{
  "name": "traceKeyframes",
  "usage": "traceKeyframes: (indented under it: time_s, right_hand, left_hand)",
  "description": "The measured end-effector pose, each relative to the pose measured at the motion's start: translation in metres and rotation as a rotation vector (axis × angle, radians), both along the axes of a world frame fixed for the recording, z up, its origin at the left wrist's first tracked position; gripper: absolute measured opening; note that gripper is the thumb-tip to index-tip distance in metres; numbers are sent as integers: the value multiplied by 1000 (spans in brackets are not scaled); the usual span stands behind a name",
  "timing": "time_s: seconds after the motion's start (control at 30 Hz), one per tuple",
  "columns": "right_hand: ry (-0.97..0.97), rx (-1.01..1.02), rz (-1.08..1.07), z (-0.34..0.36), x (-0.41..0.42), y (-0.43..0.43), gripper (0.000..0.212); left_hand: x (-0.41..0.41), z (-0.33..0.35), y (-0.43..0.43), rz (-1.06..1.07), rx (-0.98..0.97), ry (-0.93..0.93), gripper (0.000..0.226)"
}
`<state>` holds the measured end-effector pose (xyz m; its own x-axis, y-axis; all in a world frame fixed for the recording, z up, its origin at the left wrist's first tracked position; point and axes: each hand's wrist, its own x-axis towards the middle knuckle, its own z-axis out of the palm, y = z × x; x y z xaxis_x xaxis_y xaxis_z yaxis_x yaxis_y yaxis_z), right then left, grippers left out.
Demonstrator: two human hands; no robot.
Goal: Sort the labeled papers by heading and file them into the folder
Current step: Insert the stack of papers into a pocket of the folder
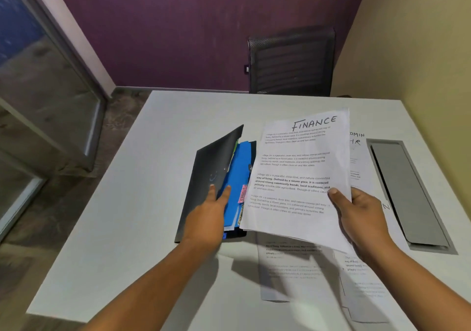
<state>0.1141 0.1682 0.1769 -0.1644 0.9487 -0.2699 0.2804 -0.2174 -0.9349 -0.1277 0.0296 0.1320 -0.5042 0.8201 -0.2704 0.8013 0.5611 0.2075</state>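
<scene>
Now | right hand [362,218] grips FINANCE paper [295,177] | left hand [206,218] touches folder [204,167]

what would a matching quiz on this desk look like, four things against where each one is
Things:
1 FINANCE sheet
2 dark folder cover
3 black chair
4 grey hatch

Places:
a behind the table
b touched by the left hand
c pinched by the right hand
d sunk into the table's right side

Pairs: 1-c, 2-b, 3-a, 4-d
</scene>
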Motion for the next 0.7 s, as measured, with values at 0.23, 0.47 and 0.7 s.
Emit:
traceKeyframes:
  time_s: [0.23, 0.47, 0.7]
  right_hand:
    - [-137, 104, 82, 12, -27, 0, 17]
    - [-402, 288, 168, 14, -48, -8, 32]
    - [-421, 315, 251, 17, -65, -31, 41]
  left_hand:
    - [6, -14, -10, -11, 104, -52, 51]
    - [15, -10, -24, 0, 160, -130, 51]
    - [20, 4, -41, 7, 190, -195, 55]
